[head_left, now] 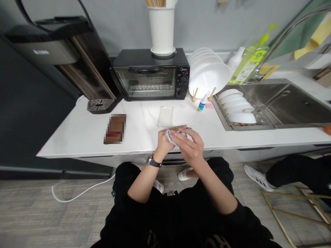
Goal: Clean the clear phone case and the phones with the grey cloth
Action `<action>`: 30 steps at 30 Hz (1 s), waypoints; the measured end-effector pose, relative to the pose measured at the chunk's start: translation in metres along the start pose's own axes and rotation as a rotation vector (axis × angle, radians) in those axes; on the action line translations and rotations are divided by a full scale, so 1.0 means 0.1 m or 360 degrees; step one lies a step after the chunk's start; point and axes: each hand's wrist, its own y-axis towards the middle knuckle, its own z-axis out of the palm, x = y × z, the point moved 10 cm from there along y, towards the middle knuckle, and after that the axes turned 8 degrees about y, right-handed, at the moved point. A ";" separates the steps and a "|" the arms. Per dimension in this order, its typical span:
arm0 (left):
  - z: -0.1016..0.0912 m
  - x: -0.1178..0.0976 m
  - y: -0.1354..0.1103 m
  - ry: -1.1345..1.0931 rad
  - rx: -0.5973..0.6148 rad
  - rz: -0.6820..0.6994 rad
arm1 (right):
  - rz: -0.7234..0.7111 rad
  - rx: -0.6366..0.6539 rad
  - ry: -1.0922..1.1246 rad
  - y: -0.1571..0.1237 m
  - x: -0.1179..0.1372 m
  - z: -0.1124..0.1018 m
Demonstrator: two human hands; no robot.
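Observation:
Both hands meet over the front edge of the white counter (85, 132). My left hand (163, 140), with a watch on its wrist, is closed round a small white wipe or cloth (169, 135). My right hand (188, 144) lies over a dark flat object, seemingly a phone (184, 131), with its fingers curled on it. Most of that object is hidden by the hands. A clear plastic case (166, 116) lies flat on the counter just behind the hands.
A black toaster oven (151, 74) carries a white utensil holder (162, 31). White plates (207, 70) stand on a rack beside a sink (284, 103) holding bowls (236, 105). A small bottle (201, 103), a brown blurred object (115, 129) and another person's leg (289, 174) are nearby.

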 end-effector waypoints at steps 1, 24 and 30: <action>-0.01 -0.03 0.01 0.0061 -0.0013 0.0067 | 0.0025 -0.0013 -0.0025 -0.01 -0.05 -0.02; -0.01 -0.22 -0.05 0.0310 -0.0086 0.0534 | -0.0126 -0.0135 0.0002 0.08 0.12 -0.07; -0.07 -0.32 -0.06 0.0349 -0.0227 0.0665 | -0.0120 -0.0119 -0.0017 0.06 0.02 -0.11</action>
